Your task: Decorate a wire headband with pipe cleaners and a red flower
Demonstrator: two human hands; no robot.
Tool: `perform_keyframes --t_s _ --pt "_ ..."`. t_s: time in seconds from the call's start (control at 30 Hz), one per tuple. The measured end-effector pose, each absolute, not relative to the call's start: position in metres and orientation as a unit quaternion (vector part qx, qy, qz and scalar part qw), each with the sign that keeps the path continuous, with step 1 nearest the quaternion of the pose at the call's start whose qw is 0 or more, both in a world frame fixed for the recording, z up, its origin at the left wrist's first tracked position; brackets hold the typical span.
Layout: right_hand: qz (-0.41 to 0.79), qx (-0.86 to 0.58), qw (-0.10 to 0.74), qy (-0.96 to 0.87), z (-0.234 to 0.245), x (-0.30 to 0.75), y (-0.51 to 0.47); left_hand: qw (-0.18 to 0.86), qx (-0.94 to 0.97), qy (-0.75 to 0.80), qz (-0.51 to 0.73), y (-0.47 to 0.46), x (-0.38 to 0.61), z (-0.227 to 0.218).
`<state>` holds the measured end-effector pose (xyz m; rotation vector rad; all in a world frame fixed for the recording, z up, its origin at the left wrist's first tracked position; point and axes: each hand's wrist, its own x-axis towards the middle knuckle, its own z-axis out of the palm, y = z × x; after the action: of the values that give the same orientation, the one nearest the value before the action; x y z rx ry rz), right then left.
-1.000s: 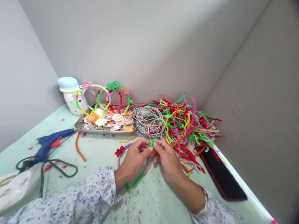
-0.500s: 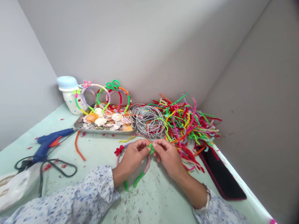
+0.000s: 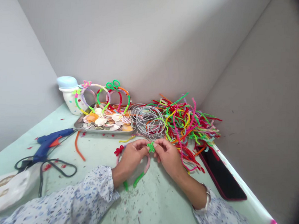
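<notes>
Between my fingertips is a small green pipe-cleaner flower [image 3: 151,147]. My left hand [image 3: 133,158] pinches its left side, and my right hand [image 3: 169,157] pinches its right side. Under my left hand lies a headband wrapped in pipe cleaners [image 3: 147,165], with pink and green ends showing. A red pipe-cleaner flower [image 3: 118,150] sits at the headband's left side. My left hand and wrist hide the middle of the band. Just beyond my hands is a coil of grey wire [image 3: 150,122].
Behind on the left, a metal tray [image 3: 105,131] holds shells and several decorated headbands, beside a white bottle [image 3: 72,99]. A blue glue gun [image 3: 49,143] with a black cord lies left. Tangled pipe cleaners [image 3: 186,120] and a dark phone [image 3: 221,174] lie right.
My fingers have shifted slightly around the green flower, and more of its petals now show between them. Everything else stays where it was.
</notes>
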<state>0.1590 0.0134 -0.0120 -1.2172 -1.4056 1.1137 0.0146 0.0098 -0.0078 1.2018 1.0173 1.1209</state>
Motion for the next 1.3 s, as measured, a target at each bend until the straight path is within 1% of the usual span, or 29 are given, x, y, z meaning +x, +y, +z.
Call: perform_keyframes --t_s 0.17,0.27,0.47,0.53,0.6,0.8,0.9,1.07,1.3 --pt "0.416 -0.492 0.465 -0.608 -0.011 0.16 0.012 0.566 0.514 0.432 0.479 0.009 0.014 -0.009" --pt "0.39 -0.497 0.456 -0.626 -0.01 0.16 0.011 0.546 0.523 0.456 0.47 0.008 0.015 -0.009" --pt "0.305 -0.491 0.439 -0.688 -0.006 0.161 0.011 0.532 0.527 0.484 0.453 0.007 0.016 -0.004" --pt "0.293 -0.487 0.43 -0.702 -0.004 0.161 0.012 0.531 0.533 0.48 0.451 0.007 0.016 -0.004" --pt "0.309 -0.489 0.427 -0.695 -0.004 0.162 0.013 0.534 0.542 0.468 0.45 0.007 0.016 -0.003" --pt "0.419 -0.503 0.435 -0.618 -0.008 0.16 0.015 0.571 0.554 0.408 0.448 0.008 0.017 -0.002" --pt "0.428 -0.503 0.426 -0.618 -0.011 0.16 0.015 0.575 0.547 0.417 0.444 0.009 0.017 -0.002" --pt "0.309 -0.483 0.446 -0.687 -0.006 0.163 0.015 0.54 0.549 0.451 0.451 0.01 0.016 -0.008" --pt "0.189 -0.43 0.362 -0.805 0.002 0.169 0.016 0.537 0.576 0.438 0.434 0.011 0.016 -0.014"
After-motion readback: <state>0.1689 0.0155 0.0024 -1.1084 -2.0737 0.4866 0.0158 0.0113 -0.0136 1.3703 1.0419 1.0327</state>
